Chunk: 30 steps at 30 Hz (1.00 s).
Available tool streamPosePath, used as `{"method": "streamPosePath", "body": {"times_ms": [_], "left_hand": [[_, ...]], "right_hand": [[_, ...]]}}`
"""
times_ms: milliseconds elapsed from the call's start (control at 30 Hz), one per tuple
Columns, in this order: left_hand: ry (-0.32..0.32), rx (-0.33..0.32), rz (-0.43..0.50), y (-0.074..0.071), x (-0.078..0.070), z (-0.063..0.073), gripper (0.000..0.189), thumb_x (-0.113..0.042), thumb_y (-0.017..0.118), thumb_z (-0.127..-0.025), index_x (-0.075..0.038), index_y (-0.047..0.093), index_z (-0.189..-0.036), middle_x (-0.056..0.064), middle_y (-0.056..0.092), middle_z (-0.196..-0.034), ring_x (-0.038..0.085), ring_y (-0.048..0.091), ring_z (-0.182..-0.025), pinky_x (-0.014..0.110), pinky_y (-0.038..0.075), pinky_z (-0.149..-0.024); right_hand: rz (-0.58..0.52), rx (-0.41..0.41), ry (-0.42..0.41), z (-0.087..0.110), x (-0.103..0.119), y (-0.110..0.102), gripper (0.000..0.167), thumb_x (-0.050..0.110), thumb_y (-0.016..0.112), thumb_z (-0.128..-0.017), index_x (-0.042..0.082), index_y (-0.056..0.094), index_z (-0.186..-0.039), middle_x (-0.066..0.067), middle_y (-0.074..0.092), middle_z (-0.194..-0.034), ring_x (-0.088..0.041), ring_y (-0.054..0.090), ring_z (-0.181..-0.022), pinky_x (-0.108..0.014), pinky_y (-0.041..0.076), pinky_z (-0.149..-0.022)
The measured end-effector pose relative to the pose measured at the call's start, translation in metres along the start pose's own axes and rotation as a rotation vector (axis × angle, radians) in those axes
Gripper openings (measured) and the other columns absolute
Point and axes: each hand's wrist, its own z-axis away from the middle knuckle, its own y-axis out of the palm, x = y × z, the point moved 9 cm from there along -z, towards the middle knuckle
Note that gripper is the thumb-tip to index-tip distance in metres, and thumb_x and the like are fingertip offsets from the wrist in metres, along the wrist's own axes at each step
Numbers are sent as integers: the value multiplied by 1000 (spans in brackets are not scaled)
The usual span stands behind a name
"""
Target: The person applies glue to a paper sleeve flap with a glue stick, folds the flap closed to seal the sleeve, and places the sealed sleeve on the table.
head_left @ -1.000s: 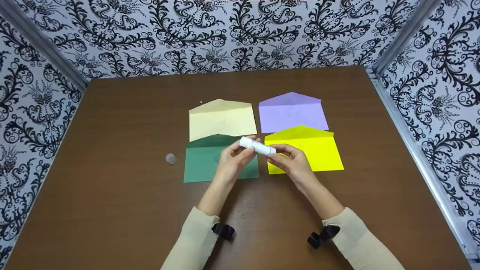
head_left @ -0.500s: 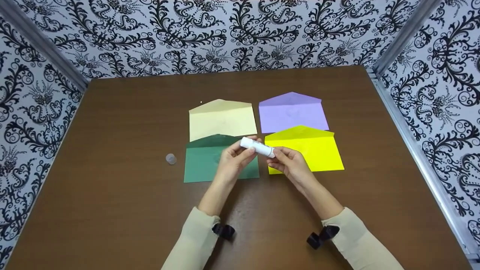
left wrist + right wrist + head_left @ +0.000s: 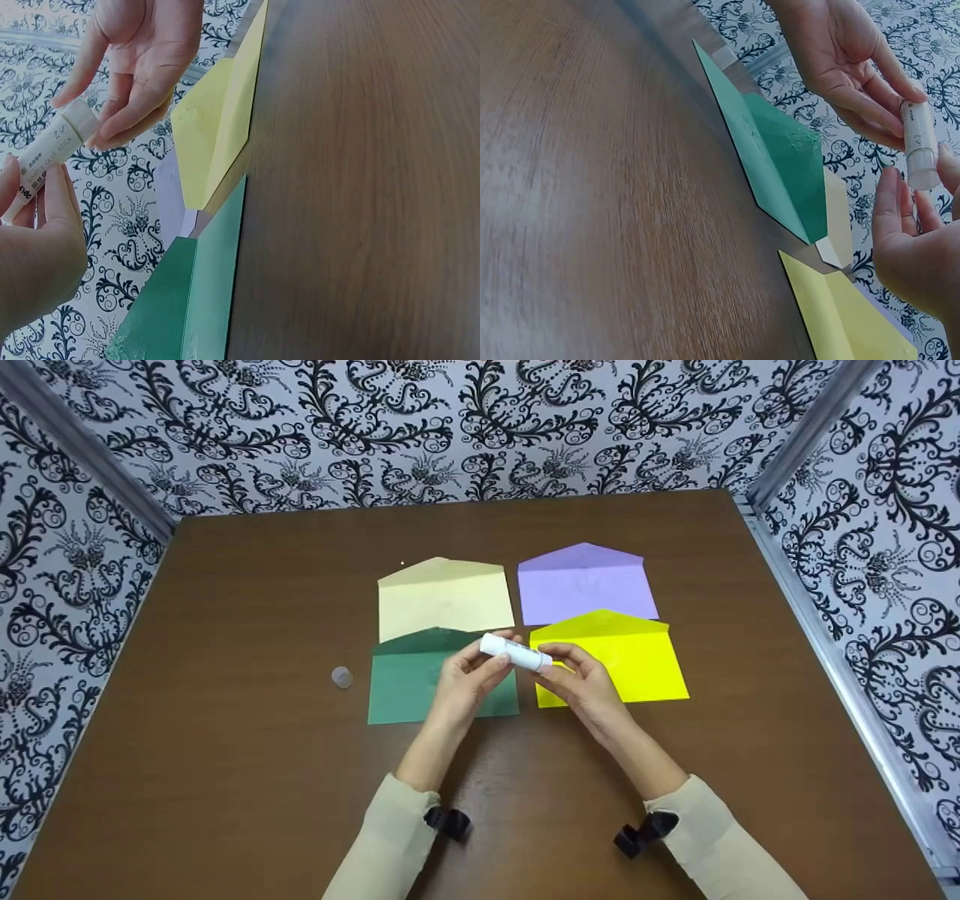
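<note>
A white glue stick is held tilted above the green envelope and the gap beside the yellow envelope. My left hand grips its barrel between thumb and fingers; the printed label shows in the left wrist view. At the other end, my right hand has its thumb and fingertips around the base of the stick. Shiny smears show on the open flap of the green envelope in both wrist views. A small translucent cap lies on the table left of the green envelope.
Behind lie a cream envelope and a purple envelope, both with flaps raised toward the back. The brown table ends at patterned walls at the back and sides. A tiny white speck lies near the cream envelope.
The right thumb and fingers shift around the glue stick's base, rolling forward and then back, as in a twist. The left hand stays nearly still; the envelopes and cap have not moved.
</note>
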Motion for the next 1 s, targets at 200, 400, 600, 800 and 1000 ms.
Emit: {"method": "streamPosePath", "body": {"times_ms": [200, 400, 600, 800, 1000], "left_hand": [[-6, -5, -2, 0, 0, 0, 40, 0, 60, -97, 7, 55, -136, 11, 70, -126, 17, 66, -114, 48, 42, -110], [-20, -17, -9, 0, 1, 0, 39, -2, 62, -97, 5, 57, -135, 11, 70, -127, 18, 66, -113, 49, 41, -111], [-21, -16, -12, 1, 1, 0, 38, -1, 62, -96, 4, 58, -133, 20, 65, -133, 18, 67, -113, 46, 44, -109], [-9, -3, -11, 2, 1, 0, 37, 1, 60, -96, 6, 58, -133, 22, 64, -133, 17, 67, -113, 48, 44, -109], [-1, 15, 11, 3, 0, 1, 35, 2, 60, -96, 6, 59, -131, 16, 69, -127, 17, 67, -114, 50, 41, -112]], "right_hand": [[24, -29, -33, -1, 2, -4, 30, -1, 68, -91, -1, 62, -121, -6, 64, -115, -25, 69, -105, -32, 57, -95], [32, -59, -3, -1, -1, -9, 32, 2, 71, -90, -2, 64, -121, -6, 66, -114, -18, 72, -99, -31, 58, -92], [-19, -65, 34, -1, -3, -11, 31, 2, 70, -90, -3, 65, -120, -6, 68, -109, -17, 73, -94, -30, 60, -89], [-10, -57, 79, 0, -6, -11, 37, 8, 69, -93, -7, 61, -126, -4, 69, -106, -17, 73, -93, -28, 60, -87], [-2, -20, 111, 0, -7, -8, 34, 14, 65, -97, -6, 61, -124, -4, 70, -99, -14, 73, -86, -25, 60, -85]]}}
